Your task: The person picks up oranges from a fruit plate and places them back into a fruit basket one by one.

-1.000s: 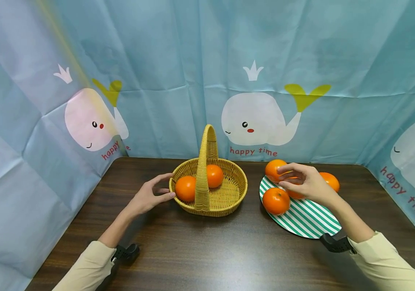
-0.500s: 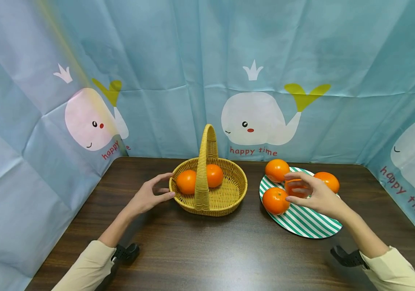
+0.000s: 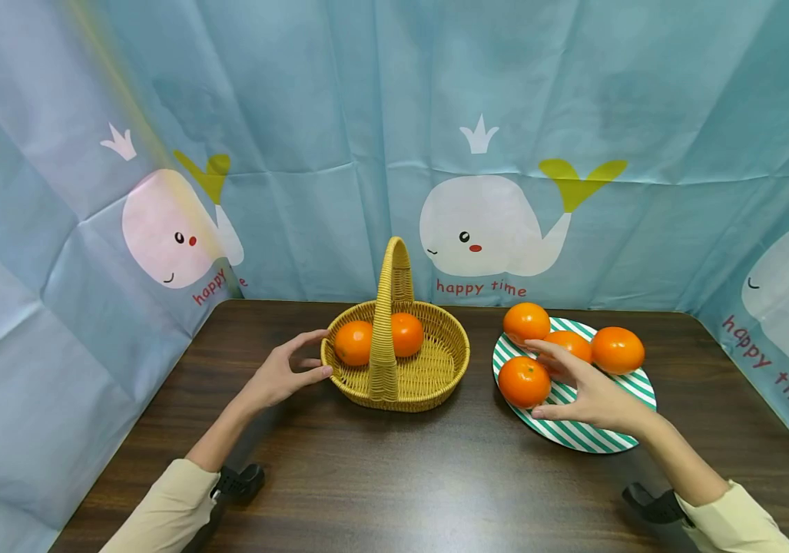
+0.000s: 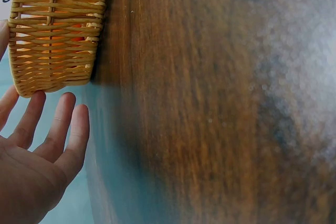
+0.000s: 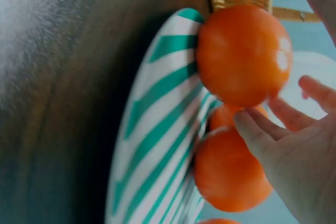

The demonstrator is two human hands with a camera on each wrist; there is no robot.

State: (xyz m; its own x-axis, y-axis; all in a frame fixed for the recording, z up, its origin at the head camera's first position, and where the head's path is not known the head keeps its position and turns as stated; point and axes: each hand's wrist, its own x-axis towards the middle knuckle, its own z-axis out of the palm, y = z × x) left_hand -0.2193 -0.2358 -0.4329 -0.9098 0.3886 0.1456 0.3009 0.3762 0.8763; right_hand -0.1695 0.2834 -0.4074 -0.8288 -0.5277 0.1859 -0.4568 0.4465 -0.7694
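My left hand (image 3: 286,372) is at the left end of a yellow wicker basket (image 3: 445,395), its thumb and index fingertip touching the rim. In the left wrist view, the other fingers of that hand (image 4: 42,156) stay loosely extended beside the woven wall (image 4: 58,51). Two oranges sit in the basket, one left orange (image 3: 353,343) and one right orange (image 3: 408,335). My right hand (image 3: 598,395) reaches over a green-and-white striped plate (image 3: 584,439), thumb and fingers spread beside the nearest orange (image 3: 524,382). In the right wrist view, fingertips lie close to that orange (image 5: 244,56); contact is unclear.
Also at the plate are a back-left orange (image 3: 527,322), a middle orange (image 3: 570,346) partly behind my right hand, and a right orange (image 3: 618,350). A blue whale-print curtain (image 3: 339,153) hangs behind the dark wooden table (image 3: 394,484).
My right hand first drew back from the rear oranges, then came forward and lower to the nearest orange. The left orange in the basket settled slightly backward. My left hand stayed put.
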